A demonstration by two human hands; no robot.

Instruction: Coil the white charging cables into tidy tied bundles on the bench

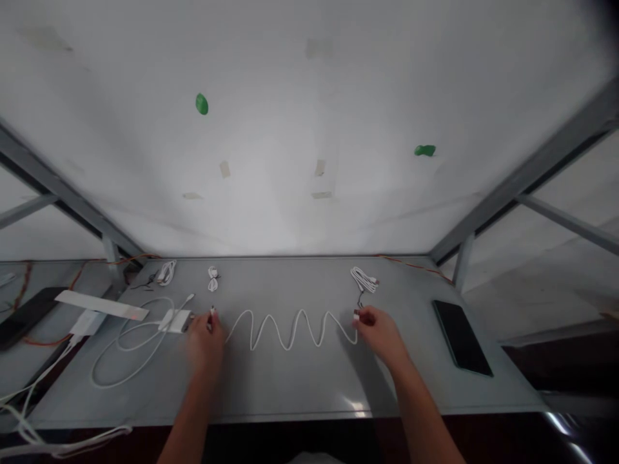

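Observation:
A white USB cable (293, 335) runs in zigzag waves between my two hands, low over the grey shelf or lying on it. My left hand (207, 335) pinches one end, with the small connector poking out above the fingers. At the other end, my right hand (380, 332) grips the USB plug between thumb and fingertips. Just beyond my right hand lies a coiled white cable (364, 280) with a dark tie. Past my left hand is a smaller bundled cable (213, 278). A white adapter (175, 320) sits close to the left hand's outer side.
A phone (463, 337) lies on the right. To the left are a looped white cable (104, 385), a white strip (101, 305), a second dark phone (31, 316) and another coiled cable (167, 273). A white panel (271, 129) rises behind, between metal frame bars (527, 171).

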